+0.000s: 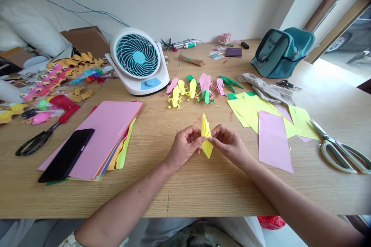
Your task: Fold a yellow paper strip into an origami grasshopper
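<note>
The left hand (187, 141) and the right hand (226, 141) pinch a folded yellow paper (205, 129) between thumbs and fingers, one from each side — it is pointed at both ends and sits over the near middle of the worktop (203, 193); whether its lower tip touches the wood I cannot tell. Beyond it stands a cluster of pink, yellow and green paper figures (205, 81). To the right, a pink sheet (274, 141) overlaps yellow sheets (246, 109), with scissors (333, 144) just beside. To the left, a black phone (68, 154) lies on a stack of coloured paper (111, 123) — a white fan (139, 57) stands behind.
</note>
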Demonstrator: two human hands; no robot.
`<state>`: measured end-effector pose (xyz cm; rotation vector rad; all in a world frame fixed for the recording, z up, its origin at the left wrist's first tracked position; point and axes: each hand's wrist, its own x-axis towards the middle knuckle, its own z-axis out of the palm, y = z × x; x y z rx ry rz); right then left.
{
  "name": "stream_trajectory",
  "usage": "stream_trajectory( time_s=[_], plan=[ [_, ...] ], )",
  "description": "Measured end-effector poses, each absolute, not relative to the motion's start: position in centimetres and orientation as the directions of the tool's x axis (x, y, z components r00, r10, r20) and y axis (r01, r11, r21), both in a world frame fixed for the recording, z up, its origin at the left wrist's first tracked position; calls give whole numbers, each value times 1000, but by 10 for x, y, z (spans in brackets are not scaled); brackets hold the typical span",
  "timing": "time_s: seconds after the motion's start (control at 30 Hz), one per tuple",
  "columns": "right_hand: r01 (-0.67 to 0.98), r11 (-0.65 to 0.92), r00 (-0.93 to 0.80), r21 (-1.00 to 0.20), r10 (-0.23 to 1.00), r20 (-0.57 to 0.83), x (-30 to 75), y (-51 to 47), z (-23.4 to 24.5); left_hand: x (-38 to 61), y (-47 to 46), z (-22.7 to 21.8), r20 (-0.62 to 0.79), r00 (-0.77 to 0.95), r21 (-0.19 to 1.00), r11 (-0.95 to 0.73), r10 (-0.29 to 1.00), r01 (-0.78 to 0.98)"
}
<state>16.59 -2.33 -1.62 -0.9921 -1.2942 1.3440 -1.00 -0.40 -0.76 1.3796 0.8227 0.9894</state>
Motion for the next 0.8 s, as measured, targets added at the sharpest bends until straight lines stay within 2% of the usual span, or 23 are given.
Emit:
stream_trajectory(
  time_s=[0.17, 0.43, 0.67, 0.8],
  plan=[
    [-125, 84, -207, -989, 972, 109, 165, -25, -14, -9, -5, -7, 91, 346, 996, -80, 934, -46],
    [-193, 135, -107, -972, 982, 157, 161, -22, -17, -8, -8, -4, 44, 355, 997, -64, 934, 45],
    [-183, 116, -179, -976, 972, 149, 163, -21, -15, -6, -8, -4, -12, 372, 999, -4, 928, 41],
    [-153, 128, -191, -980, 969, 156, 163, -20, -15, -7, -6, -6, 40, 388, 986, -98, 921, 131]
  ],
)
